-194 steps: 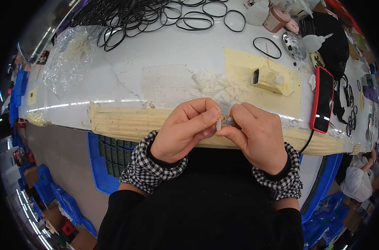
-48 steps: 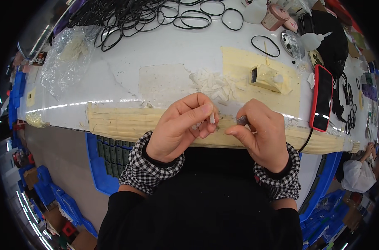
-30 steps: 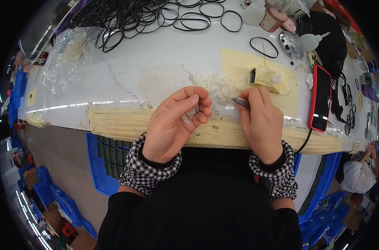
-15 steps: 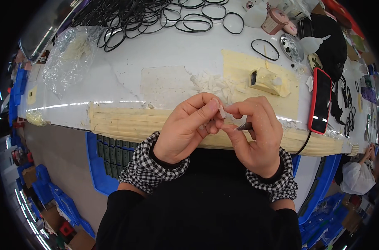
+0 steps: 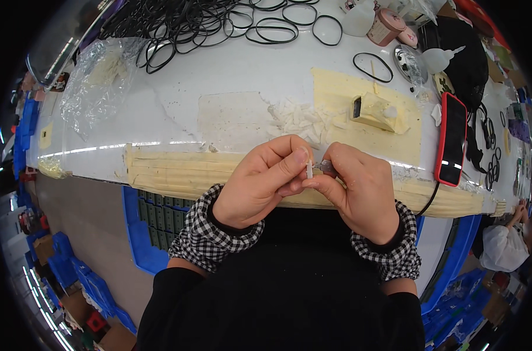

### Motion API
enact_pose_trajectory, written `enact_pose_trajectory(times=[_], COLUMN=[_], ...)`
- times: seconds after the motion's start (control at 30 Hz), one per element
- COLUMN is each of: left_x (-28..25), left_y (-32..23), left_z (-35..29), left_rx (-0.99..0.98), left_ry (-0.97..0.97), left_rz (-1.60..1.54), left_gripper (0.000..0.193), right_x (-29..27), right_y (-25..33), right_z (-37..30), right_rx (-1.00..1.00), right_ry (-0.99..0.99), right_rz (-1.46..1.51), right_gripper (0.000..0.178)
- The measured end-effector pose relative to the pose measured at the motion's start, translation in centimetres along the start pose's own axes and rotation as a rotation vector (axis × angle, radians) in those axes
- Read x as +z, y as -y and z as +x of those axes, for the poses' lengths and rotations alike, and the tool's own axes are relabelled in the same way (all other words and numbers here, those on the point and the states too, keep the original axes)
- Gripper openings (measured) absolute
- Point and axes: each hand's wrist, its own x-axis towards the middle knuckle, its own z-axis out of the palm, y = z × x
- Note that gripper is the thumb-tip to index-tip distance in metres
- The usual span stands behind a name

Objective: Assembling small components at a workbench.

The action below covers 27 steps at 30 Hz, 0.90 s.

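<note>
Between thumb and fingers, my left hand [image 5: 263,182] pinches a small white strip-like piece [image 5: 310,169]. My right hand [image 5: 364,193] is closed on a small grey blade-like tool [image 5: 325,167], mostly hidden by the fingers, whose tip points at the white piece. Both hands are close together above the table's near edge, fingertips almost touching. Just beyond them lies a loose heap of white pieces [image 5: 301,121]. A yellow-taped block [image 5: 376,112] with a dark opening sits on a yellow sheet [image 5: 336,88] to the right of the heap.
Black rubber loops [image 5: 190,23] are piled at the far side. A clear plastic bag [image 5: 99,76] lies at the left, and a red-cased phone [image 5: 451,140] at the right with a cable. Yellow tape strips [image 5: 184,169] cover the near edge. Blue crates [image 5: 140,234] stand below.
My right hand has turned and drawn its fingers in, bringing the grey tool up against the white piece. The white piece now points downward in my left hand.
</note>
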Motion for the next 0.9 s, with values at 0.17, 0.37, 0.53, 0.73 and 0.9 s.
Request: enact_pose_trajectory(times=[0.17, 0.37, 0.53, 0.73, 0.9], left_x=[-0.04, -0.25, -0.33, -0.57, -0.50], left_y=[-0.11, -0.18, -0.35, -0.06, -0.05], left_z=[-0.08, -0.22, -0.30, -0.37, -0.37], left_rx=[-0.003, 0.015, 0.004, 0.031, 0.040], left_ry=[-0.002, 0.018, -0.003, -0.013, -0.005], left_rz=[0.011, 0.026, 0.059, 0.093, 0.088], left_gripper=[0.019, 0.020, 0.022, 0.017, 0.018], right_x=[-0.06, -0.14, -0.19, -0.24, -0.09], right_y=[0.12, 0.14, 0.40, 0.24, 0.16], right_z=[-0.04, -0.10, -0.08, -0.11, -0.27], right_rx=[0.002, -0.024, -0.009, -0.037, -0.032], right_ry=[0.022, 0.046, 0.032, 0.062, 0.073], right_rz=[-0.012, -0.037, -0.032, -0.068, -0.041], right_gripper=[0.035, 0.034, 0.035, 0.035, 0.035])
